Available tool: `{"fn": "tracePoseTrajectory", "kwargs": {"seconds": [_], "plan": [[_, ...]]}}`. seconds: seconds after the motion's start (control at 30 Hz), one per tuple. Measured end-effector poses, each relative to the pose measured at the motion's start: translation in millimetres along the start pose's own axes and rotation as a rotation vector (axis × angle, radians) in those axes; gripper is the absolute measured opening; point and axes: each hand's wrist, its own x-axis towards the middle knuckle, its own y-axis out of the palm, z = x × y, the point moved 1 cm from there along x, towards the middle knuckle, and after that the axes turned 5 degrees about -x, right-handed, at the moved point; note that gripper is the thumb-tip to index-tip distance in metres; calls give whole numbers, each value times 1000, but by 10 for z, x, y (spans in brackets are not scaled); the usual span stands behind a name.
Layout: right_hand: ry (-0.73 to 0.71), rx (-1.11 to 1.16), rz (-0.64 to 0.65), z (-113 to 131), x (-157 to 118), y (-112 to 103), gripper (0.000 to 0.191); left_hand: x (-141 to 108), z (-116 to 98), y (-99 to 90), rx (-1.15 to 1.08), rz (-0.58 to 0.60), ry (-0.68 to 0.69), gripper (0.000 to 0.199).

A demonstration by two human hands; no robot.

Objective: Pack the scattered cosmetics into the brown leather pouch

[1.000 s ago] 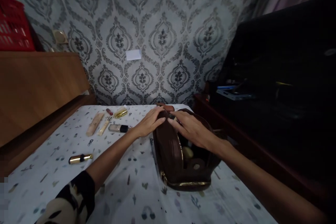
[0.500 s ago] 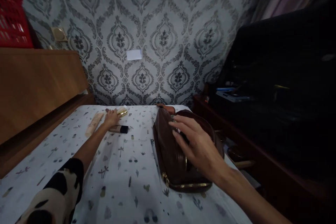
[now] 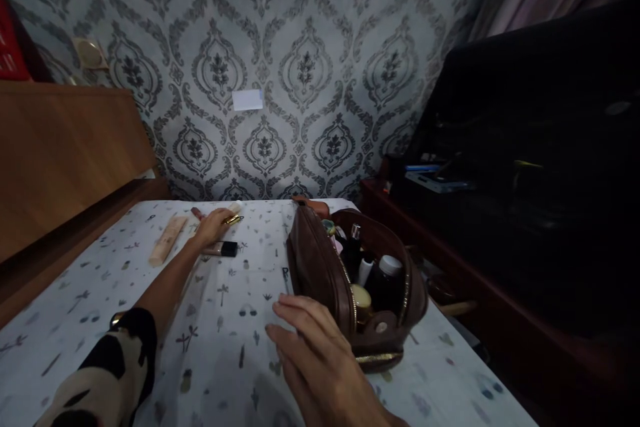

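My left hand (image 3: 213, 225) reaches to the far left part of the covered surface, its fingers around or over a gold-coloured item (image 3: 233, 219); the grip is hard to make out. Beside it lie a beige tube (image 3: 169, 240) and a small bottle with a black cap (image 3: 229, 249). My right hand (image 3: 315, 347) is in front of the brown bag (image 3: 317, 257), fingers stretched out and holding nothing. The unzipped bag shows a white-capped bottle (image 3: 390, 267), a cream-lidded jar (image 3: 361, 299) and several other cosmetics.
A white patterned cloth (image 3: 240, 320) covers the surface. Wooden furniture (image 3: 70, 160) stands at the left with a red basket (image 3: 11, 47) on it. At the right is a large black case (image 3: 525, 100). A patterned wall rises behind.
My right hand has moved from over the bag down and left, uncovering the bag's opening. My left hand stays by the gold-coloured item. The view has shifted slightly.
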Motion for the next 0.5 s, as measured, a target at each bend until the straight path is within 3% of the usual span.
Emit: {"fn": "tracePoseTrajectory", "kwargs": {"seconds": [0.27, 0.5], "plan": [[44, 130, 37, 0, -90, 257, 28, 3, 63, -147, -116, 32, 72, 41], [185, 289, 121, 9, -126, 530, 21, 22, -96, -202, -5, 30, 13, 33]]}}
